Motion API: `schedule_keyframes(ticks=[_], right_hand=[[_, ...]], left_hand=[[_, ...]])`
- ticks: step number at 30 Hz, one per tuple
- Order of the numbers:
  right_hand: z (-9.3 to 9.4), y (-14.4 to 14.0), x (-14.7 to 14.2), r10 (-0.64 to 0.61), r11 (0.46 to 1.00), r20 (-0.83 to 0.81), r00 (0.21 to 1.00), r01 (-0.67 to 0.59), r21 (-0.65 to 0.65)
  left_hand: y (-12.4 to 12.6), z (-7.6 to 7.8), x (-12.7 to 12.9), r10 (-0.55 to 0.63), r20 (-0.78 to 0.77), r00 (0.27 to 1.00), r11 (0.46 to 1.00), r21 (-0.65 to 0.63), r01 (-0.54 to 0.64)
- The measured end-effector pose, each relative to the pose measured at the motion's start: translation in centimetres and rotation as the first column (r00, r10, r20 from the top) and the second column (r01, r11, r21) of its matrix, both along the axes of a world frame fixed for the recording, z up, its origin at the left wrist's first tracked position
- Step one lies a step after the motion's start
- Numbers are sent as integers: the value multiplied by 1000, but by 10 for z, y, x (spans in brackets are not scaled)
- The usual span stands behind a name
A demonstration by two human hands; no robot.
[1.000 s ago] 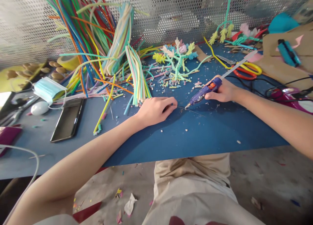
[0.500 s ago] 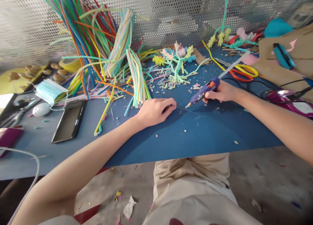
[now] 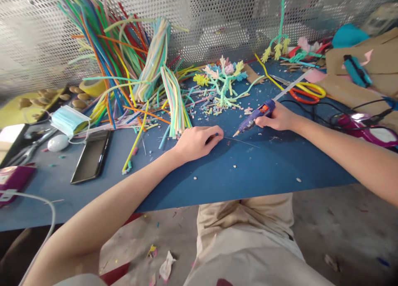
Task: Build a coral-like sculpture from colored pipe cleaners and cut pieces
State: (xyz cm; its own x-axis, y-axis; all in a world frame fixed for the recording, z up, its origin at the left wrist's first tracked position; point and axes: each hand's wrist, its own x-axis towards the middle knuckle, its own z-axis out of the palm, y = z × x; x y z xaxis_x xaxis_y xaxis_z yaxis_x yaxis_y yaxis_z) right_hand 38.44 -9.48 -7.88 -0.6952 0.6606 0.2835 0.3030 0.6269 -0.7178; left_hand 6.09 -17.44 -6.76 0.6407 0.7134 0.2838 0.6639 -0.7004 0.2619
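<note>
here: one glue gun [image 3: 255, 116], one wire [image 3: 241, 140], two scissors [image 3: 306, 91].

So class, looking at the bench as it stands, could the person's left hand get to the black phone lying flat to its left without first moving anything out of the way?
Probably yes. The left hand pinches a thin wire, and the phone lies flat with only a few loose pipe cleaners between.

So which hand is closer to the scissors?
Right. The right hand, holding the glue gun, is just in front of the scissors. The left hand, pinching a thin wire, sits much farther left.
</note>
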Motion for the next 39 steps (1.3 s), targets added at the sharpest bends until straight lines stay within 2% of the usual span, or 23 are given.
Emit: schedule_keyframes(ticks=[4, 8, 14, 24, 29, 32, 35, 39], right_hand=[[-2, 1, 1, 1, 1000, -36, 999, -2, -22], [-2, 2, 0, 24, 999, -52, 998, -22, 35], [2, 0, -3, -13, 997, -19, 1000, 15, 76], [15, -9, -5, -34, 984, -59, 998, 23, -179], [22, -13, -12, -178, 969, -109, 978, 155, -194], [28, -20, -21, -292, 946, -170, 941, 258, -195], [32, -29, -26, -337, 934, -206, 919, 298, -199], [33, -40, -27, -351, 936, -167, 921, 343, -72]], left_hand=[[0, 0, 0, 1, 6, 1000, 1000, -2, -1], [0, 1, 1, 7, 2, 1000, 1000, -13, -7], [-1, 2, 2, 6, 0, 1000, 1000, -17, -6], [-4, 4, 5, 29, -43, 999, 999, 32, -28], [-4, 6, 6, 66, -10, 998, 994, 90, -65], [0, 4, 5, 84, 111, 990, 996, 11, -86], [4, 3, 2, 88, 245, 965, 994, -81, -70], [2, 6, 1, 145, 273, 951, 989, -27, -143]])
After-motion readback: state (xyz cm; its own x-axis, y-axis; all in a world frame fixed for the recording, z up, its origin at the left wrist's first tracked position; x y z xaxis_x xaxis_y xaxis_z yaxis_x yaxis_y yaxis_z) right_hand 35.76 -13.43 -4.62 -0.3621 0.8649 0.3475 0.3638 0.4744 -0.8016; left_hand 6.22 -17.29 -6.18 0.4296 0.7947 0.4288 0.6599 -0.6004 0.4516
